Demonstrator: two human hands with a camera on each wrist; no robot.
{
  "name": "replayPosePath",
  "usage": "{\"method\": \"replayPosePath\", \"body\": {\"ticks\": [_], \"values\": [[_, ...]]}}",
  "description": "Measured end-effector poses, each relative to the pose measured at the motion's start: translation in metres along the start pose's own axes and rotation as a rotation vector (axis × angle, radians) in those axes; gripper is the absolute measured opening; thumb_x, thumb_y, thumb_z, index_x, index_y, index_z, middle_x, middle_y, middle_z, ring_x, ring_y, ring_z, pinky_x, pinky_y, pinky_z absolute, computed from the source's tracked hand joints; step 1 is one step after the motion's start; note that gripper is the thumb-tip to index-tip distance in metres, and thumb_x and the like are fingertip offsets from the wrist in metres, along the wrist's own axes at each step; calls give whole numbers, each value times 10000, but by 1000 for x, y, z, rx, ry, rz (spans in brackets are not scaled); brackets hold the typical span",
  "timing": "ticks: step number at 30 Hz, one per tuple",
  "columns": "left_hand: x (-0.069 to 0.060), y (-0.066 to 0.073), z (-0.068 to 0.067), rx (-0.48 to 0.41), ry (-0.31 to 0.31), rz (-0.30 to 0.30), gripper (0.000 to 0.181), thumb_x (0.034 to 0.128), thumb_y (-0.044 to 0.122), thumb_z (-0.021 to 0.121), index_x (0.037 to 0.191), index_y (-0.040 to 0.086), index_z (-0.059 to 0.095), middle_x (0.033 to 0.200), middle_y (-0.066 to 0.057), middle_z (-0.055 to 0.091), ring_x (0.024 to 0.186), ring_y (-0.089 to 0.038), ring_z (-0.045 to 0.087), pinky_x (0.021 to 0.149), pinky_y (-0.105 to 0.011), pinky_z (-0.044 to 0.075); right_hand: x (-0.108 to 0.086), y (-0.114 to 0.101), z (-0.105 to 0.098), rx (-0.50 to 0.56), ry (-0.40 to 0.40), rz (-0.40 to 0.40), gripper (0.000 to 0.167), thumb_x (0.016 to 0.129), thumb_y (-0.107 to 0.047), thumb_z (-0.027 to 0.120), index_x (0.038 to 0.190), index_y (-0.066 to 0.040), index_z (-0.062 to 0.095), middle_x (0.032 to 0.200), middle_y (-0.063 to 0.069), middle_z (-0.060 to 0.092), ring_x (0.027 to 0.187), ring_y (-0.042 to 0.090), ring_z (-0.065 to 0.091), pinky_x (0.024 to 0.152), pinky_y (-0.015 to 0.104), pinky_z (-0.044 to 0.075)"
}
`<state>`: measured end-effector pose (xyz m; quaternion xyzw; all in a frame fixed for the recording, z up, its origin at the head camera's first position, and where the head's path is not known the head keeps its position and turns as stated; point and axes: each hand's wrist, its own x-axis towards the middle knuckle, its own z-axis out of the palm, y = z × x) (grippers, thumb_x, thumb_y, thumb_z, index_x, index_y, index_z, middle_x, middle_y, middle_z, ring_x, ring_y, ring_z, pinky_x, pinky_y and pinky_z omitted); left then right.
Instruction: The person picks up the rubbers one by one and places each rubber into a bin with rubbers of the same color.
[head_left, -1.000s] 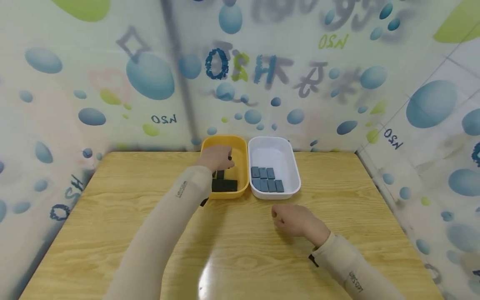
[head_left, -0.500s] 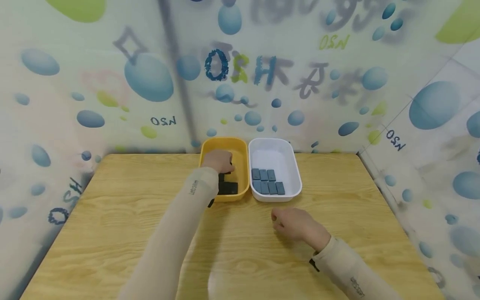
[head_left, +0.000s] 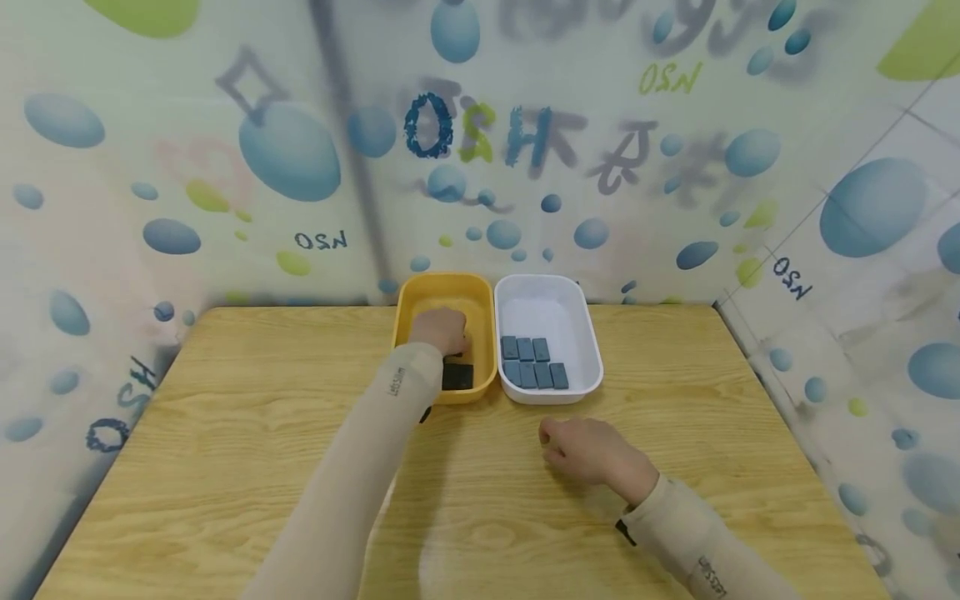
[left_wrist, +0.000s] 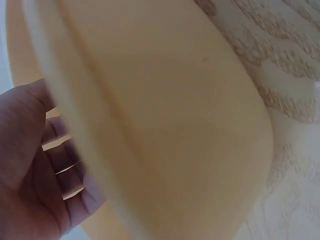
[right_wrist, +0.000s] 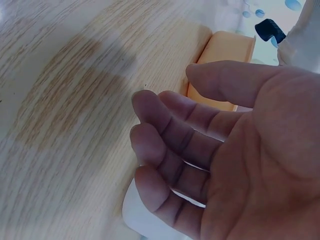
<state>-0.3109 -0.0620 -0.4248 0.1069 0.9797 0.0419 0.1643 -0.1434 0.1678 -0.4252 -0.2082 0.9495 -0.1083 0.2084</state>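
In the head view my left hand (head_left: 442, 331) reaches down into the yellow tray (head_left: 405, 298). Its fingers are curled, and a sliver of a black rectangular block (head_left: 453, 357) shows at the fingertips. Other black blocks (head_left: 457, 377) lie at the tray's near end, partly covered by the sleeve. The left wrist view has the tray's wall (left_wrist: 190, 110) hiding the fingertips. My right hand (head_left: 588, 450) is over the table in front of the white tray (head_left: 543, 308), loosely curled; the right wrist view (right_wrist: 200, 135) shows nothing in it.
Several blue-grey rectangular blocks (head_left: 535, 363) lie in two rows at the near end of the white tray. Both trays stand side by side near the back edge of the wooden table (head_left: 285, 392), before a patterned wall (head_left: 480, 192).
My left hand has moved slightly right and toward the near end of the yellow tray, with the black block lowered beside the others. My right hand has stayed almost still.
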Motion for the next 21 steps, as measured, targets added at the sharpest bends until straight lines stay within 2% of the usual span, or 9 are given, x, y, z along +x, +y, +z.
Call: {"method": "replayPosePath", "body": {"ticks": [9, 14, 21], "values": [[3, -1, 8, 89, 10, 16, 64, 873, 192, 607, 872, 128, 607, 790, -45, 608, 738, -206, 573, 656, -327, 454, 1, -1, 2, 4, -11, -10, 98, 943, -201, 604, 1019, -142, 584, 745, -19, 564, 652, 149, 500, 620, 361, 444], [3, -3, 9, 115, 14, 24, 108, 881, 232, 629, 862, 126, 622, 773, -36, 612, 720, -194, 576, 654, -318, 464, 2, -1, 2, -1, -9, -18, 101, 943, -203, 608, 1021, -143, 587, 757, -17, 575, 657, 143, 503, 617, 359, 445], [-4, -5, 1, 103, 43, 42, 172, 914, 285, 647, 877, 125, 596, 752, -24, 596, 711, -179, 571, 666, -295, 451, 5, -2, 1, 25, -22, -12, 92, 945, -192, 604, 1018, -138, 589, 762, -15, 570, 669, 150, 504, 642, 365, 453]]}}
